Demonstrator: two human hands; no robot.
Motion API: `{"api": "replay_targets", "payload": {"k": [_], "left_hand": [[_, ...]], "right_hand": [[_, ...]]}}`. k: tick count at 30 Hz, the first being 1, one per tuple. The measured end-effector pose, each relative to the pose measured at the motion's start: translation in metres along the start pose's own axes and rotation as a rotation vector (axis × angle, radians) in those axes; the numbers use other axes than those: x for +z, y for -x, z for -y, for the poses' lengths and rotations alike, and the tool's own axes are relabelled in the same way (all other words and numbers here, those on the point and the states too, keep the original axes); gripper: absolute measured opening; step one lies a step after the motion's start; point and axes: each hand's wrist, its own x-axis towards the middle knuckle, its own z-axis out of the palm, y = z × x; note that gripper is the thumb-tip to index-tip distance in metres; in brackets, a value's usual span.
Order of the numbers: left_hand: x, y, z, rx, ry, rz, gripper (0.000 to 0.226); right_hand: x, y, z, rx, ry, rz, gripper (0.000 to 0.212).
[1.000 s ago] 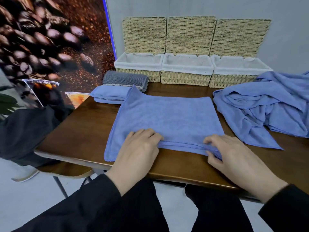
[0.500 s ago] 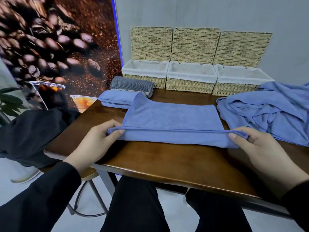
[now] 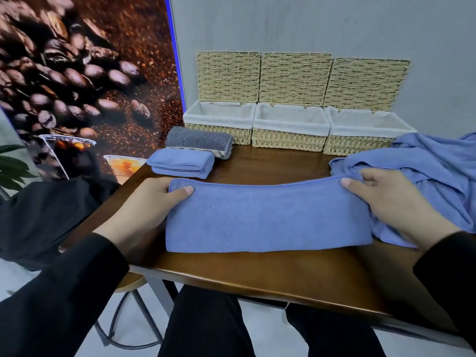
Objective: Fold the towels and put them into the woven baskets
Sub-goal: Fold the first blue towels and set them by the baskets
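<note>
Folded over now, one blue towel [image 3: 268, 217] pinched by both hands [image 3: 152, 199] [image 3: 386, 199]; three baskets [image 3: 291, 130] behind.

The loose blue towel pile [image 3: 435, 176] runs off the right edge — its lower part hidden behind the right hand [image 3: 394, 199].

The head camera looks forward and down, close over the table [image 3: 257, 274] toward the wall.
</note>
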Motion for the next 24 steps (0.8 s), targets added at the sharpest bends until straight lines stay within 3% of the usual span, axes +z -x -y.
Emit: {"api": "replay_targets", "payload": {"k": [2, 4, 6, 7, 8, 10, 12, 15, 20, 24], "left_hand": [[-0.001, -0.024, 0.004, 0.051, -0.25, -0.103, 0.029], [0.0, -0.038, 0.002, 0.115, -0.418, -0.222, 0.019], [0.008, -0.044, 0.0, 0.242, -0.531, -0.281, 0.025], [0.014, -0.044, -0.002, 0.316, -0.534, -0.273, 0.025], [0.02, -0.042, -0.005, 0.403, -0.505, -0.219, 0.023], [0.033, -0.036, -0.007, 0.564, -0.501, 0.039, 0.019], [0.049, -0.034, -0.006, 0.635, -0.597, 0.33, 0.025], [0.067, -0.038, -0.007, 0.531, -0.779, 0.503, 0.033], [0.086, -0.042, -0.021, 0.504, -0.969, 0.35, 0.036], [0.101, -0.041, -0.038, 0.458, -1.085, 0.258, 0.036]], "right_hand": [[0.006, -0.024, 0.007, -0.013, 0.074, -0.01, 0.041], [0.015, -0.041, 0.014, -0.029, 0.168, -0.003, 0.027], [0.028, -0.044, 0.018, -0.094, 0.259, -0.011, 0.047], [0.035, -0.04, 0.018, -0.151, 0.27, -0.028, 0.045], [0.042, -0.035, 0.018, -0.218, 0.259, -0.037, 0.034], [0.058, -0.02, 0.015, -0.283, 0.267, 0.038, 0.012], [0.07, -0.009, 0.011, -0.269, 0.339, 0.179, 0.023], [0.07, -0.005, 0.009, -0.29, 0.411, 0.227, 0.027], [0.071, 0.004, 0.025, -0.419, 0.375, 0.194, 0.022], [0.093, -0.005, 0.016, -0.324, 0.401, 0.207, 0.037]]}}
